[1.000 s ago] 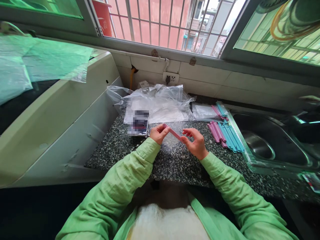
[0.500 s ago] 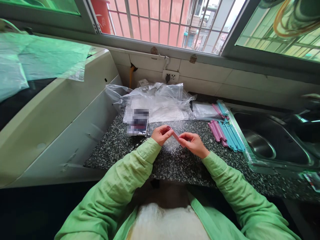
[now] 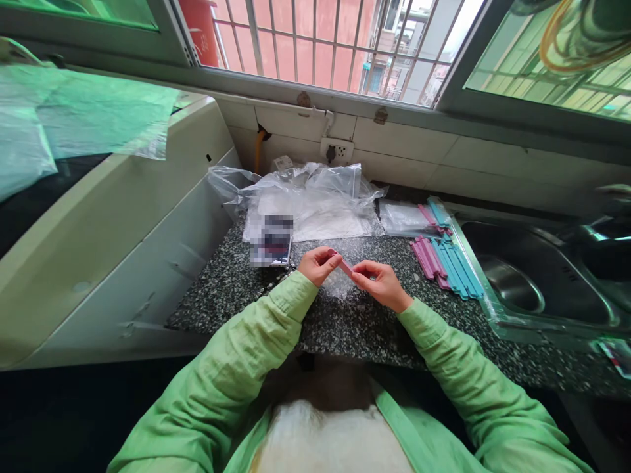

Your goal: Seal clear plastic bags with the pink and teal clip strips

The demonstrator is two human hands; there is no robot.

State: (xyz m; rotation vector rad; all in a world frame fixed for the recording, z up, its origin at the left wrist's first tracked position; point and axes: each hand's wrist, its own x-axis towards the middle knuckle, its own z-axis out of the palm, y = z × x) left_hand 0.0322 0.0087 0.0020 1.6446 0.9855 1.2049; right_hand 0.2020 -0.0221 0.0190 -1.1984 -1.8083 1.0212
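Observation:
Between my two hands is a pink bag clip [image 3: 346,267], a narrow plastic strip held tilted above the counter. My left hand [image 3: 319,264] pinches its upper left end. At the lower right end, my right hand [image 3: 383,284] grips it between thumb and fingers. Clear plastic [image 3: 340,286] lies on the counter just under the hands. Off to the right sit several pink bag clips [image 3: 428,257] beside several blue bag clips [image 3: 454,268]. A few more clips [image 3: 438,213] rest on a flat pack of clear bags [image 3: 407,218] behind them.
Crumpled clear plastic bags [image 3: 315,203] cover the back of the speckled counter [image 3: 217,295]. A phone [image 3: 280,253], partly blurred out, lies left of my hands. A metal sink [image 3: 532,263] borders the right side; a pale appliance [image 3: 148,236] stands at the left. A wall socket [image 3: 337,151] is behind.
Almost nothing differs. Both hands keep the pink bag clip in about the same place, with only a very slight shift of the fingers.

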